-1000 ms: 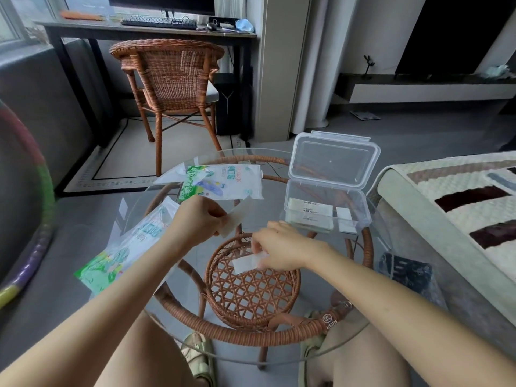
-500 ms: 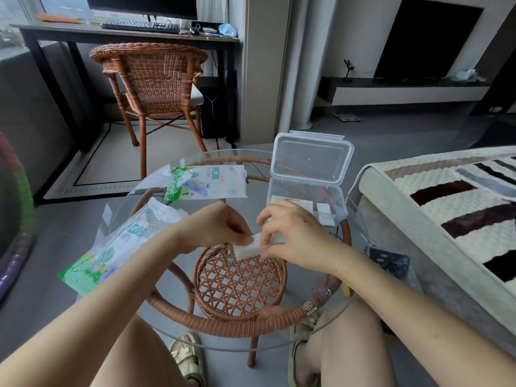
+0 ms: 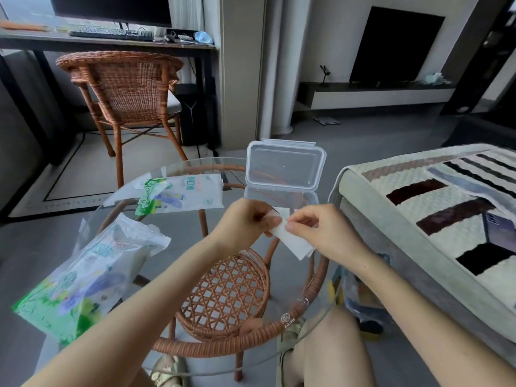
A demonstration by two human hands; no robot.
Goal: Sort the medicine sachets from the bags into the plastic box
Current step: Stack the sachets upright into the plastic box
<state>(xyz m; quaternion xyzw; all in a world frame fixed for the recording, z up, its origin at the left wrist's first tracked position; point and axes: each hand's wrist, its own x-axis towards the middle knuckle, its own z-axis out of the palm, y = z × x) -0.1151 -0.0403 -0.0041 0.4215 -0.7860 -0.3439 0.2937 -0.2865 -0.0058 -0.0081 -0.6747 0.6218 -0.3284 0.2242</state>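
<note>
My left hand (image 3: 244,223) and my right hand (image 3: 318,233) meet above the glass table and both pinch a white medicine sachet (image 3: 293,241), which hangs tilted down to the right. Just behind them stands the clear plastic box (image 3: 307,196) with its lid (image 3: 284,164) propped up; my hands hide most of its inside. A flat green-and-white bag (image 3: 181,195) lies at the table's far left. A second, crumpled bag (image 3: 86,277) lies at the near left.
The round glass table (image 3: 312,311) has a rattan frame and a woven shelf below. A patterned bed (image 3: 435,208) stands close on the right. A rattan chair (image 3: 125,90) and a desk with a keyboard stand behind, at the left. My knees are under the table.
My hands came together from slightly apart and lifted the sachet up toward the box. My head moved, shifting the view.
</note>
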